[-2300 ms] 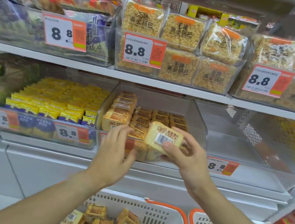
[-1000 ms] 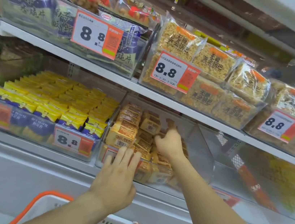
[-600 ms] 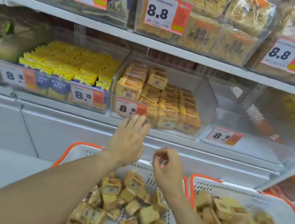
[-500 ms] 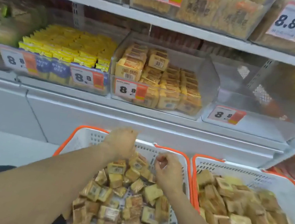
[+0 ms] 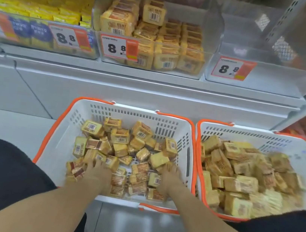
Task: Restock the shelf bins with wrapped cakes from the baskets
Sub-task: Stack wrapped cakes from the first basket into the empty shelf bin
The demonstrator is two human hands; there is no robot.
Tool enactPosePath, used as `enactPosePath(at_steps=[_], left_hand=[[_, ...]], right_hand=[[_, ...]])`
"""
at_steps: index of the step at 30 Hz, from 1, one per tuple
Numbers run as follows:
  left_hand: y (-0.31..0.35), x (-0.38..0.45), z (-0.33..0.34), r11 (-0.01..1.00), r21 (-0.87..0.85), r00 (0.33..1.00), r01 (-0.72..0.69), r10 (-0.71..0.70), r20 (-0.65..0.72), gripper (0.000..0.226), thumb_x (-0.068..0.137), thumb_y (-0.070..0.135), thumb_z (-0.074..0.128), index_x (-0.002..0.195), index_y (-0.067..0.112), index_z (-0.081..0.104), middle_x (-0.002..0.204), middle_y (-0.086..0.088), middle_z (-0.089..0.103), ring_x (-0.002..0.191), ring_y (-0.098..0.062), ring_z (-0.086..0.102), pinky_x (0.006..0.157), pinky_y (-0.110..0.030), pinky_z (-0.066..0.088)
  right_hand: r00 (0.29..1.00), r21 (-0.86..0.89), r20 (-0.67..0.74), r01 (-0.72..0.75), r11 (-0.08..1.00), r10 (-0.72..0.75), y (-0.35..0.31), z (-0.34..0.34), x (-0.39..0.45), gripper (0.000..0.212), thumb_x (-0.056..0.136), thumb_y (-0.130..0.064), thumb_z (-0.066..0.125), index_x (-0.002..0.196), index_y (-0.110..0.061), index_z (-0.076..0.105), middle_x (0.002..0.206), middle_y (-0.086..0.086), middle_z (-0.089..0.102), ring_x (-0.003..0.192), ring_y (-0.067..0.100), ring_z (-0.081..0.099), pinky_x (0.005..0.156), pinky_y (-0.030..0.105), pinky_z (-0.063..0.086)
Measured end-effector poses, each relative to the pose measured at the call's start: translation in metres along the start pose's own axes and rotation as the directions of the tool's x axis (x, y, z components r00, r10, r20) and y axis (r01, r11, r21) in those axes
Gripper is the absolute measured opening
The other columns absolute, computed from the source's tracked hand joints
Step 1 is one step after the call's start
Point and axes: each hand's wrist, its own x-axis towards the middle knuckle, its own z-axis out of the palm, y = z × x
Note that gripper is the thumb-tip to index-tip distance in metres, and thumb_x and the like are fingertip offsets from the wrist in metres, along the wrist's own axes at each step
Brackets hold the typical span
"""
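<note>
Wrapped cakes [image 5: 123,151] lie heaped in the left basket [image 5: 167,121], small squarish blocks tumbled every way, some with the barcode face up, some on edge, so no shared long axis shows. Both hands are down among them near the basket's near wall: the left hand [image 5: 99,173] rests on the pile with its fingers pushed in between the packets, the right hand [image 5: 169,177] likewise at the right side of the heap; the blur and the packets hide the fingertips, so I cannot tell whether either hand has hold of a cake. Just beside it on the right, rims touching, stands the right basket [image 5: 244,132], white with an orange rim like the first and filled higher with the same cakes. Above, the middle shelf bin [image 5: 213,45] holds cakes in tidy rows with their long sides running front to back, one packet standing upright on top at the back. The bin to its left [image 5: 40,41] carries yellow packets; the right bin [image 5: 270,83] shows a bare floor. Each bin bears an 8.8 price tag [image 5: 118,48]. The baskets sit on a pale floor before the shelf's grey base panel [image 5: 113,86].
</note>
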Motion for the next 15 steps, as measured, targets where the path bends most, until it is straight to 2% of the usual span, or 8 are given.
enactPosePath(at_steps=[2,4,5,8,9,12,13,15], left_hand=[[-0.002,0.003,-0.001,0.997,-0.043,0.991,0.071,-0.075,-0.112,0.055,0.093,0.032,0.051,0.145,0.02,0.039,0.152,-0.013,0.026,0.145,-0.033,0.019,0.114,-0.059,0.027],[-0.011,0.006,-0.003,0.974,-0.155,0.965,0.163,-0.19,-0.182,0.053,0.093,0.023,0.051,0.143,0.02,0.035,0.147,-0.016,0.025,0.14,-0.035,0.025,0.107,-0.057,0.039],[-0.012,0.005,-0.006,0.95,-0.21,0.962,0.23,-0.255,-0.101,0.053,0.092,0.019,0.052,0.141,0.02,0.032,0.146,-0.018,0.025,0.138,-0.037,0.027,0.105,-0.058,0.042],[-0.018,0.011,0.004,0.795,-0.482,0.915,0.369,-0.402,0.036,0.057,0.089,0.015,0.054,0.136,0.024,0.024,0.142,-0.026,0.03,0.133,-0.045,0.034,0.107,-0.059,0.04],[-0.021,0.012,0.005,0.762,-0.532,0.91,0.369,-0.413,0.039,0.056,0.088,0.016,0.056,0.132,0.024,0.024,0.138,-0.026,0.036,0.129,-0.044,0.037,0.105,-0.057,0.04],[-0.028,0.025,0.014,0.732,-0.617,0.913,0.29,-0.405,-0.051,0.049,0.082,0.019,0.062,0.108,0.025,0.022,0.118,-0.018,0.052,0.115,-0.038,0.05,0.095,-0.053,0.049],[-0.03,0.027,0.015,0.699,-0.652,0.913,0.295,-0.407,-0.022,0.056,0.078,0.021,0.068,0.107,0.025,0.02,0.116,-0.017,0.056,0.112,-0.038,0.053,0.093,-0.052,0.052],[-0.031,0.024,0.007,0.64,-0.691,0.91,0.337,-0.409,0.066,0.081,0.069,0.025,0.082,0.123,0.019,0.022,0.12,-0.017,0.058,0.114,-0.038,0.057,0.093,-0.049,0.054]], right_hand=[[0.996,-0.014,0.085,-0.008,1.0,0.009,0.0,0.003,0.001,0.065,0.091,-0.019,0.056,0.153,-0.025,0.037,0.165,0.023,-0.005,0.154,0.039,-0.005,0.125,0.05,0.015],[0.999,-0.015,0.04,-0.003,1.0,0.004,-0.002,0.006,0.002,0.059,0.089,-0.022,0.057,0.147,-0.021,0.045,0.16,0.024,0.014,0.151,0.042,0.006,0.123,0.049,0.02],[1.0,0.011,0.015,-0.01,1.0,0.009,-0.002,0.007,0.002,0.058,0.089,-0.022,0.058,0.146,-0.02,0.045,0.157,0.023,0.018,0.149,0.042,0.01,0.121,0.048,0.025],[0.999,0.109,0.016,-0.048,0.993,0.046,-0.003,0.002,0.006,0.063,0.089,-0.02,0.06,0.148,-0.026,0.041,0.158,0.024,0.01,0.15,0.041,0.009,0.118,0.047,0.033],[0.998,0.15,0.024,-0.058,0.987,0.055,-0.004,0.001,0.009,0.063,0.089,-0.02,0.06,0.149,-0.026,0.041,0.159,0.025,0.012,0.15,0.039,0.013,0.117,0.046,0.034],[0.994,0.155,0.108,-0.039,0.987,0.023,-0.007,0.001,0.013,0.064,0.093,-0.024,0.057,0.154,-0.023,0.037,0.156,0.016,0.036,0.141,0.033,0.039,0.11,0.038,0.044],[0.987,0.141,0.158,-0.026,0.99,0.003,-0.009,0.003,0.014,0.068,0.095,-0.026,0.056,0.157,-0.024,0.031,0.157,0.012,0.039,0.14,0.032,0.043,0.109,0.036,0.044],[0.969,0.079,0.246,-0.014,0.997,-0.006,-0.012,0.006,0.011,0.073,0.097,-0.025,0.057,0.161,-0.026,0.021,0.159,0.01,0.038,0.14,0.031,0.044,0.108,0.035,0.043]])
